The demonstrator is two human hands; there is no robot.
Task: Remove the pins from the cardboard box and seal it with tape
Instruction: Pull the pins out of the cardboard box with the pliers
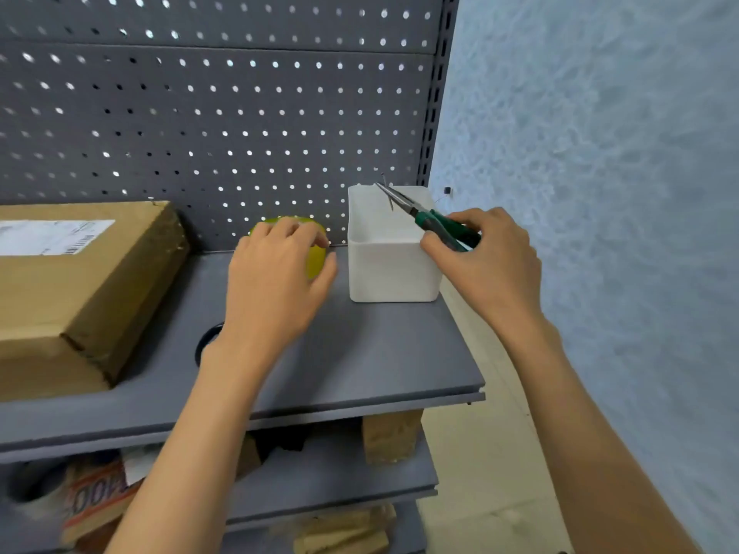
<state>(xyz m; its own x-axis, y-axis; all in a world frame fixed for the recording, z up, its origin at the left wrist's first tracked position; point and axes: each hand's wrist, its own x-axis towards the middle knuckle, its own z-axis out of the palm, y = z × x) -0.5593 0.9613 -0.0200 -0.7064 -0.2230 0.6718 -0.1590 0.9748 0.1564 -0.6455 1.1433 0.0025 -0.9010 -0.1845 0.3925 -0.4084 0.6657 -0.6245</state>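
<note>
Two bare forearms reach in from below toward the grey surface [360, 353]. At far left sits the cardboard box [80, 281], its near corner torn and ragged, a shipping label on top; its left side is cut off by the frame. Next, the left hand [276, 273] curls over a yellow-green tape roll [316, 257] by the pegboard [220, 113], fingers draped round it. Further right, the right hand [488, 257] grips green-handled needle-nose pliers [432, 221] over a white plastic bin [392, 269], a thin pin [387, 193] caught at the tips. I would say pin removal is ending or done and taping has not begun. Whether more pins remain in the box, and what lies inside the bin, I cannot see.
</note>
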